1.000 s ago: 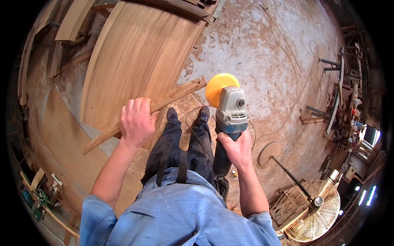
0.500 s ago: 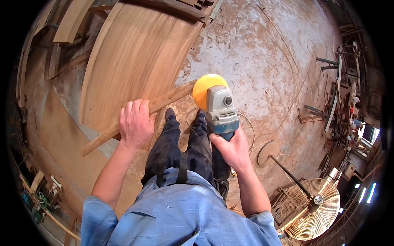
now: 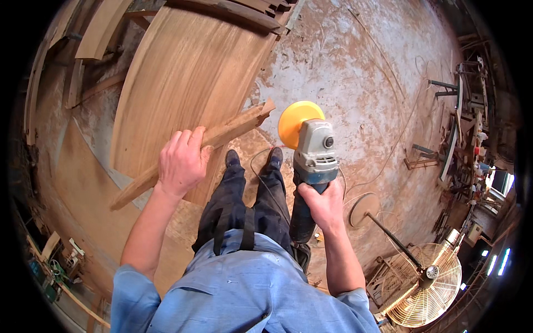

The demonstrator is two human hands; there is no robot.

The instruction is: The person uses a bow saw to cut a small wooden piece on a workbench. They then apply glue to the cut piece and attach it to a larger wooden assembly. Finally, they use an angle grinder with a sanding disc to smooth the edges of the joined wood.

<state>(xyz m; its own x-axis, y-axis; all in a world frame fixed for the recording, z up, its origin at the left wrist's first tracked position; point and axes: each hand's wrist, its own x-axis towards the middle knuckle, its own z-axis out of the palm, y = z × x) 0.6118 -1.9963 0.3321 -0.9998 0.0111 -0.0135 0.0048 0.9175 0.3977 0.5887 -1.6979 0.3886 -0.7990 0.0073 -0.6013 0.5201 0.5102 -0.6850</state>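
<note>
My left hand (image 3: 182, 162) is closed around a long wooden piece (image 3: 233, 126), which slants from lower left to upper right and has a notched far end. Under it lies a broad, gently curved wooden panel (image 3: 183, 72). In my right hand (image 3: 325, 204) is an angle grinder (image 3: 316, 147) with a grey head and a blue-and-black body, gripped by its handle. Its round yellow disc (image 3: 300, 119) faces the wooden piece's notched end, with a gap between them. Whether the disc spins cannot be made out.
A large pedestal fan (image 3: 425, 283) stands at the lower right, its round base (image 3: 363, 209) on the floor. A cable (image 3: 383, 177) trails over the floor on the right. Curved wooden parts (image 3: 105, 30) stand at the upper left. Cluttered racks (image 3: 472, 144) line the right side.
The grinder has moved right, away from the wooden piece's end. The wooden piece has rolled in my left hand, so its notched end now shows.
</note>
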